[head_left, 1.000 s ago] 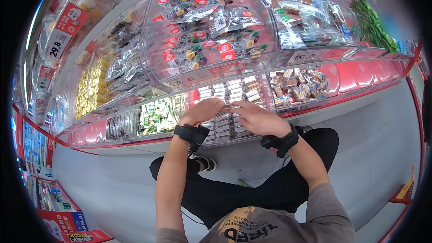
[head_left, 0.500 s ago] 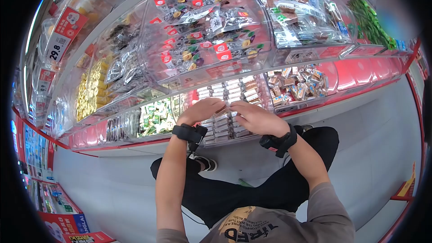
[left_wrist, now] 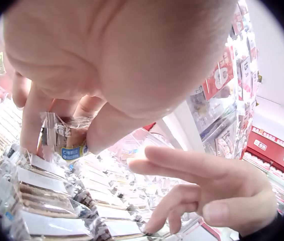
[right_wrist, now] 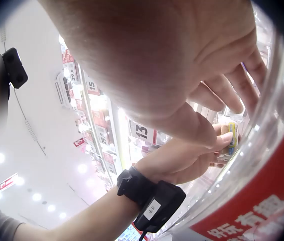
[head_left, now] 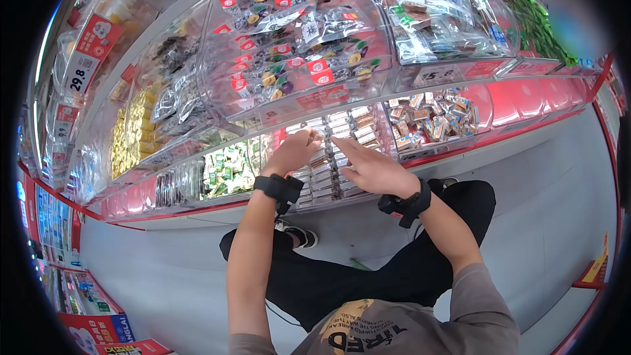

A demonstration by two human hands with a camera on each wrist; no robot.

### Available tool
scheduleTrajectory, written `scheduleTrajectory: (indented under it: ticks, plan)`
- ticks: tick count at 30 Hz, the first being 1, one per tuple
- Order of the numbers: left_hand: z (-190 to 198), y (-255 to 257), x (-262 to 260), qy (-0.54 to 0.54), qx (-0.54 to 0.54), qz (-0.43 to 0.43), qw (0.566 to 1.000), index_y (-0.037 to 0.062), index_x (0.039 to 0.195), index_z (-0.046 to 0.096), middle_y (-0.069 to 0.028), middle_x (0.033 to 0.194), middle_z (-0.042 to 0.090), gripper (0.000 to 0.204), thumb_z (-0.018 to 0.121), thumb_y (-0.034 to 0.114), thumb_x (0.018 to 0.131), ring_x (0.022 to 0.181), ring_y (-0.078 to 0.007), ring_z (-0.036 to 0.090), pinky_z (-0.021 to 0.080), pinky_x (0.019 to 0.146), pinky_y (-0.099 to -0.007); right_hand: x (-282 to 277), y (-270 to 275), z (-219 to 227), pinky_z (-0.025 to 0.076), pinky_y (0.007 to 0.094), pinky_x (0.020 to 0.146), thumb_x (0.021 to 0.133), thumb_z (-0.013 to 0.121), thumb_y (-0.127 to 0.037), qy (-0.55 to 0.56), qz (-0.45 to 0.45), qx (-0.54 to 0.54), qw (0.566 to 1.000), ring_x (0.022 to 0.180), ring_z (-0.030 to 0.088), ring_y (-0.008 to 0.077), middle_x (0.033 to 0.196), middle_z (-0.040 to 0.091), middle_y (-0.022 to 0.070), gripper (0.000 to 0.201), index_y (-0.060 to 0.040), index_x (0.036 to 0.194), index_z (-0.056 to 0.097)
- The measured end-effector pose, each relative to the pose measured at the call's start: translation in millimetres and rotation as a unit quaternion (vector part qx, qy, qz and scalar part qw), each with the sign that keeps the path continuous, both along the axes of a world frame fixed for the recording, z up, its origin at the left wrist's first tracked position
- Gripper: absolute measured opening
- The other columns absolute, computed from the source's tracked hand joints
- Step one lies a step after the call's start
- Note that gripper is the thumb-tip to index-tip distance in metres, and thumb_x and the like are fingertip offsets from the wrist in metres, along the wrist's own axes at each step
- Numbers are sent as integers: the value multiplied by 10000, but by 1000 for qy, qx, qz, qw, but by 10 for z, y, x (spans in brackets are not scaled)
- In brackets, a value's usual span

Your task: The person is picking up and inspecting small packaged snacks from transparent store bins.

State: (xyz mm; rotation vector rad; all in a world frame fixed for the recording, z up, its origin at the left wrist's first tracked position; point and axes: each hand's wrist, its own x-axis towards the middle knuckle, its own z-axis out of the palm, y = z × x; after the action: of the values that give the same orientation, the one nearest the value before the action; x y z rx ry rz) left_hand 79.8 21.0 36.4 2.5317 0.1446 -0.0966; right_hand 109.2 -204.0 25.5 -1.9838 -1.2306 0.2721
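Observation:
My left hand (head_left: 294, 151) pinches a small clear-wrapped snack (left_wrist: 67, 140) with a blue and yellow label between thumb and fingers. It hovers over a bin of wrapped wafer-like bars (left_wrist: 51, 201) laid in rows. The same snack shows in the right wrist view, at the fingertips of my left hand (right_wrist: 182, 163). My right hand (head_left: 378, 171) is over the right part of that bin, its fingers extended toward the bars. In the left wrist view the right hand (left_wrist: 227, 193) has two fingers straight and the others loosely bent, nothing between them.
Left of the bars is a bin of green-and-white packets (head_left: 230, 169); to their right, a bin of small brown-and-blue wrapped pieces (head_left: 437, 118). Above, a clear shelf front (head_left: 289, 115) overhangs, with bagged plum snacks (head_left: 282, 46) behind it. A red shelf edge (head_left: 513, 131) runs below.
My left hand has shifted a little left and turned, so its fingertips are farther from my right hand's. The right hand stays nearly in place. The head view has shifted slightly.

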Motion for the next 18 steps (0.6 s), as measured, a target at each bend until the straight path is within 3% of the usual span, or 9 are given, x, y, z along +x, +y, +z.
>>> scheduleTrajectory:
  ticks: [4,7,8,11,12,15,18]
  plan:
    - [-300,183,223,-59,20,61,996,15,1048,630,-103,731,677,292,637,222,842,620,-149,648,500,616,-284,-42,-19,167,467,414,878,877,554,-167,48,29,-46,997,1017,581,364,1323,463,208,660,-103,1460,251]
    - [-180,99,211,32,-48,101,993,10,1162,618,-198,938,686,419,633,269,833,865,-296,660,489,782,-348,-26,-20,144,472,417,857,862,566,-156,42,34,-48,997,971,596,359,1280,494,213,687,-124,1467,241]
    - [-370,161,257,-29,-67,95,993,43,1118,647,-121,781,686,395,699,237,778,667,-146,650,504,654,-288,-25,-17,128,474,418,850,857,569,-152,37,36,-42,998,955,601,356,1262,506,215,695,-126,1468,238]
    - [-321,93,284,11,2,54,999,46,1125,652,-136,812,692,426,707,262,762,725,-172,659,505,688,-289,-23,-19,198,476,424,836,855,574,-157,63,45,-53,996,929,608,352,1214,530,213,700,-130,1469,239]
    - [-245,59,280,71,1,51,996,62,1137,654,-155,914,693,418,681,275,779,834,-228,665,504,753,-307,-24,-21,221,476,426,835,855,574,-158,64,42,-59,995,925,609,351,1205,533,214,696,-132,1468,244]
    - [-393,74,243,21,91,15,995,88,1137,661,-174,1004,677,354,635,239,817,910,-269,652,497,804,-330,-43,-29,260,477,429,835,858,574,-163,65,38,-78,994,918,614,347,1192,538,215,685,-139,1464,256]
    - [-371,124,206,14,93,-8,996,114,1129,671,-164,1059,664,298,582,196,856,961,-292,636,484,838,-351,-41,-18,238,480,426,842,864,572,-173,54,41,-73,995,926,615,348,1215,534,211,674,-140,1461,262]
